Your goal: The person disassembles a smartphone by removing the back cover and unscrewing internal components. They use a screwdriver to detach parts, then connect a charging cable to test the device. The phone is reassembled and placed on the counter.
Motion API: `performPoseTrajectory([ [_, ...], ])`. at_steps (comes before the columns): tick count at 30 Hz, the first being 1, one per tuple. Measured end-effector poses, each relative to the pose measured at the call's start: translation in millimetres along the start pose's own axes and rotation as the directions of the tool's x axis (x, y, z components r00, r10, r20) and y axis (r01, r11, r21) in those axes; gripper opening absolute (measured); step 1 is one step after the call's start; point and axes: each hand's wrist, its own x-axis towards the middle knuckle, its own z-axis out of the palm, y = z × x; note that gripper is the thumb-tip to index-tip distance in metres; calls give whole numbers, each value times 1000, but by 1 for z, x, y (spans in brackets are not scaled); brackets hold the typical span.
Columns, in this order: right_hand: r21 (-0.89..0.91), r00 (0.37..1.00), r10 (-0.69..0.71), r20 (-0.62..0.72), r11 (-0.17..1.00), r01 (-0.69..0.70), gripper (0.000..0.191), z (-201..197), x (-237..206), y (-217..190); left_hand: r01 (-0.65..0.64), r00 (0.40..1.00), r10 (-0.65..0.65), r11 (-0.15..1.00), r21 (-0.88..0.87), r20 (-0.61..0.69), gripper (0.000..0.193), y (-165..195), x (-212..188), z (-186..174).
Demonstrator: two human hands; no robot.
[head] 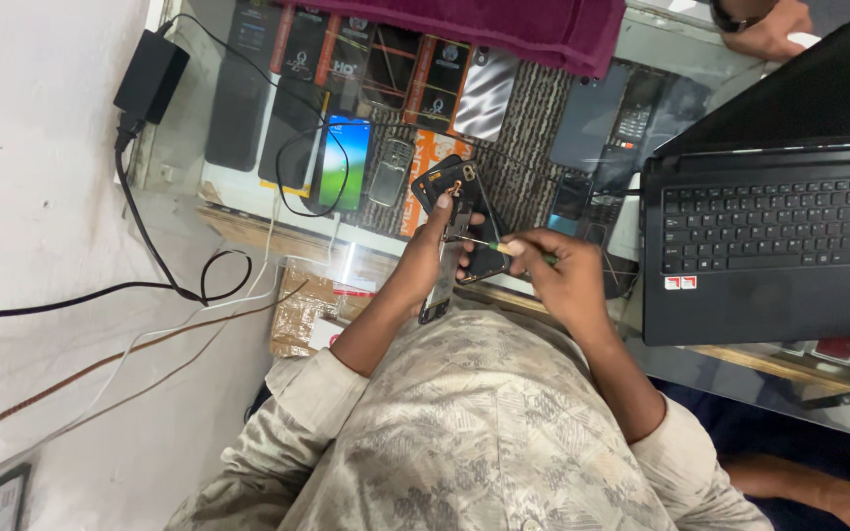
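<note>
Gripping opened phone [456,221], right hand [563,275] holding screwdriver [504,247]

Black laptop [769,236], maroon cloth [504,25], beige patterned shirt [474,423], seemingly green-handled screwdriver [518,250].

Wall: pale plaster [41,197], black and white cables trailing across it
Counter: glass-topped display case [248,197]
Light: soft, even indoor light with reflections on the glass

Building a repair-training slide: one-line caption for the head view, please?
Left hand holds an opened phone while right hand works a screwdriver on it.
</note>
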Motion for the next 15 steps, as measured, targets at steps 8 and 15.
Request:
performPoseTrajectory([
  [8,-94,972,-234,-15,968,232,18,-4,-2,-7,34,999,-34,999,-26,0,80,3,0,1],
  [15,-26,995,-98,-32,995,97,14,-3,-4,-11,34,999,-34,999,-28,-6,80,7,-3,3],
])
